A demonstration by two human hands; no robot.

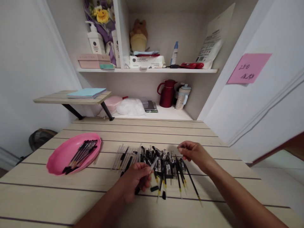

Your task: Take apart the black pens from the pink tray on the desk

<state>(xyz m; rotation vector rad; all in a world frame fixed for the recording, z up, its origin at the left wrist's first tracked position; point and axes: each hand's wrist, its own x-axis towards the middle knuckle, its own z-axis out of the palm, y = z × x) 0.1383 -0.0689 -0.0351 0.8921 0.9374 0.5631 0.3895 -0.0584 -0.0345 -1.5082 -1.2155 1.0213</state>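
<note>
My left hand (137,178) is closed around a clear pen barrel (155,162), its see-through end pointing up and away and a dark end showing below the fingers. Over the right end of the pile, my right hand (193,153) has thumb and fingertips pinched together; whatever they hold is too small to make out. Between the hands lie dark pen parts (167,167) in a heap. Clear barrels (117,160) are on its left, and black ink refills (192,180) with yellowish ends on its right. A small black cap (154,188) rests near my left fingers.
A pink scalloped tray (55,160) at the left holds several assembled pens (82,155). Behind it a small raised shelf (55,96) bears blue paper (87,92). At the back stand a red jug (167,94) and a pale bottle (182,97) in the cabinet.
</note>
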